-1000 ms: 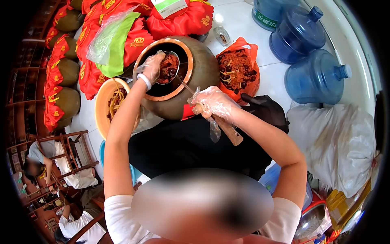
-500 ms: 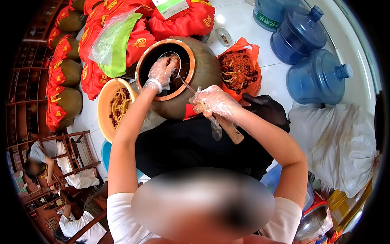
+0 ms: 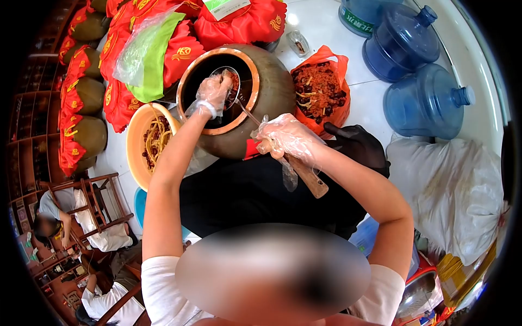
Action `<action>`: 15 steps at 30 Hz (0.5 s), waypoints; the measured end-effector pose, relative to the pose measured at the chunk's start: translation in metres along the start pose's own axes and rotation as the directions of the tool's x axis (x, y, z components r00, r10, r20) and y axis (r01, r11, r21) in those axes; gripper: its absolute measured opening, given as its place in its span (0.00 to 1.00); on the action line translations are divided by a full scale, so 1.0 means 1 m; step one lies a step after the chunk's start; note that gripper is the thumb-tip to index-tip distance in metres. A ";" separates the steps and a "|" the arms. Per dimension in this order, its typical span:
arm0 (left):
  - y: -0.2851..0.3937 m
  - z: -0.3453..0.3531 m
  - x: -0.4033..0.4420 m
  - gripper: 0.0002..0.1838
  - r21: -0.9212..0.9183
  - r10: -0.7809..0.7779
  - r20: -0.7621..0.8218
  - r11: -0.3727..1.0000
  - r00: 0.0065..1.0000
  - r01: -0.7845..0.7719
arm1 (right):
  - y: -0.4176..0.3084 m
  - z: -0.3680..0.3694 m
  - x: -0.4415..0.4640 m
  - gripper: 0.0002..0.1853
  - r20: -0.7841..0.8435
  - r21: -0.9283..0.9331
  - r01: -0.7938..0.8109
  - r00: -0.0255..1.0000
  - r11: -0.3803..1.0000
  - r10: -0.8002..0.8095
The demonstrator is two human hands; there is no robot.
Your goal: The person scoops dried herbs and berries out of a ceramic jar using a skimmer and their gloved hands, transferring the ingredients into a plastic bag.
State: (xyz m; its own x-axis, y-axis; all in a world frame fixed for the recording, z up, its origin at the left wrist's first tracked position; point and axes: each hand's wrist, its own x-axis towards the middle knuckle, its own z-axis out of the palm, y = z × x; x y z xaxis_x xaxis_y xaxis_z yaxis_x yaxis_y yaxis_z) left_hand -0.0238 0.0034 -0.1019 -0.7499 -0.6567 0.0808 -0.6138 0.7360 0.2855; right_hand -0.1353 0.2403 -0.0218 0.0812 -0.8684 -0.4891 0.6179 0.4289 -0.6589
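Note:
My right hand (image 3: pixel 286 136), in a clear plastic glove, is wrapped around the wooden handle of a metal strainer (image 3: pixel 235 79). The strainer's round bowl lies in the mouth of a big brown earthen jar (image 3: pixel 274 81), with reddish bits in it. My left hand (image 3: pixel 213 91), gloved too, has its fingers bunched together over the bowl; what they grip is hidden. Right of the jar, a red plastic bag (image 3: pixel 340 81) holds a red, crumbly mix with dark dates and pale strips. At the left, a cream basin (image 3: pixel 133 144) contains dark red dates and long yellowish strips.
Jars with red cloth covers (image 3: pixel 239 24) crowd behind and left, a green-and-clear bag (image 3: pixel 155 60) on one. Blue water bottles (image 3: pixel 424 103) and a white sack (image 3: pixel 440 185) are at right. A small glass container (image 3: pixel 298 43) is on the floor. Two people sit lower left.
My left hand and the strainer bowl have shifted slightly within the jar's mouth. My right hand keeps its grip on the handle. The whole view has moved a little.

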 end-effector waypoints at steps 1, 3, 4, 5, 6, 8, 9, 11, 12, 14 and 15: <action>0.001 0.001 0.001 0.19 -0.035 -0.088 0.023 0.995 0.996 0.089 | -0.001 0.000 -0.001 0.10 -0.010 -0.022 0.002 1.000 1.000 -0.002; 0.000 -0.002 -0.001 0.19 -0.026 -0.011 0.012 1.000 1.000 0.012 | 0.001 0.000 0.000 0.10 -0.006 0.020 0.005 1.000 1.000 -0.004; -0.001 -0.003 -0.002 0.19 -0.015 0.067 -0.001 0.998 0.998 -0.067 | 0.002 0.000 0.001 0.09 0.000 0.061 0.009 1.000 0.998 -0.009; -0.004 0.000 -0.001 0.19 -0.016 0.066 0.000 0.998 0.998 -0.066 | 0.002 -0.001 0.002 0.09 -0.001 0.060 0.008 1.000 0.998 -0.008; -0.007 0.004 0.001 0.18 -0.037 0.026 0.001 0.999 1.000 -0.026 | 0.003 -0.001 0.003 0.09 0.010 0.032 0.023 1.000 0.999 -0.024; -0.012 0.007 0.003 0.17 -0.060 -0.010 -0.006 0.998 1.000 0.010 | 0.006 -0.003 0.005 0.09 0.022 -0.006 0.046 0.999 0.999 -0.046; -0.010 0.005 0.004 0.19 -0.034 -0.030 0.046 0.999 0.998 0.032 | 0.006 -0.003 0.006 0.09 0.049 0.083 0.025 0.998 0.996 -0.029; -0.010 -0.003 0.008 0.21 0.145 0.167 0.118 0.972 0.979 -0.183 | 0.002 0.000 0.003 0.09 -0.021 0.079 -0.022 0.999 0.997 0.024; -0.013 -0.010 0.010 0.21 0.291 0.376 0.138 0.869 0.916 -0.400 | 0.001 0.001 0.001 0.09 -0.024 0.073 -0.021 0.999 0.997 0.023; 0.006 -0.044 0.010 0.16 0.002 0.207 0.350 0.975 0.914 -0.222 | 0.002 0.004 -0.001 0.07 -0.066 0.095 -0.026 0.997 0.995 0.032; -0.018 -0.036 0.024 0.16 -0.074 0.162 0.436 0.987 0.885 -0.144 | 0.011 -0.007 0.005 0.06 0.055 0.040 0.060 0.997 0.997 -0.062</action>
State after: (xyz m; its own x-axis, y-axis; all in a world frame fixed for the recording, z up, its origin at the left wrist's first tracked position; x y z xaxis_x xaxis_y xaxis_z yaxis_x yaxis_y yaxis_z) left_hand -0.0214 -0.0313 -0.0711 -0.8708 -0.3906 -0.2987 -0.4795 0.8088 0.3404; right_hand -0.1332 0.2423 -0.0355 0.0856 -0.9057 -0.4153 0.6525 0.3659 -0.6636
